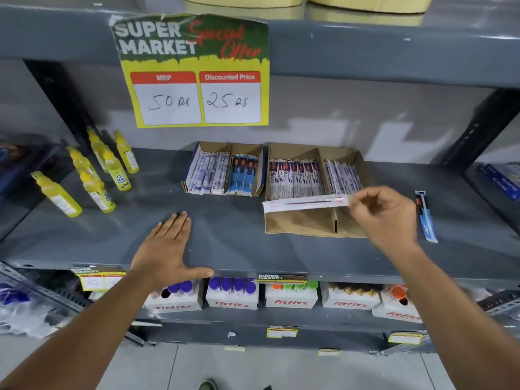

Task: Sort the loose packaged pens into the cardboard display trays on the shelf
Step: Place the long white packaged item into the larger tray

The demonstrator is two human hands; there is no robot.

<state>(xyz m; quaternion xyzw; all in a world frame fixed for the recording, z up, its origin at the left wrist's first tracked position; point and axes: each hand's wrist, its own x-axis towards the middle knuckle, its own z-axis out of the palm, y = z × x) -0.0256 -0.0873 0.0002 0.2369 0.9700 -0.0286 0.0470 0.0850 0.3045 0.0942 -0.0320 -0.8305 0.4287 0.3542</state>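
Two cardboard display trays stand on the grey shelf point(225, 226). The left tray point(203, 149) holds white-purple pen packs and blue-black packs. The right tray point(298, 223) holds red-white packs on its left side and purple-white packs on its right. My right hand point(385, 218) pinches a white-and-red packaged pen point(305, 203) by its right end, held crosswise just above the front of the right tray. My left hand point(171, 249) lies flat and open on the shelf near its front edge. One blue-black packaged pen point(425, 218) lies loose on the shelf to the right of my right hand.
Several yellow spray bottles point(97, 175) stand on the left of the shelf. A yellow price sign point(194, 74) hangs from the shelf above. Boxes of Fitfizz tubes point(232, 298) fill the shelf below. A blue pack point(503, 180) lies at the far right.
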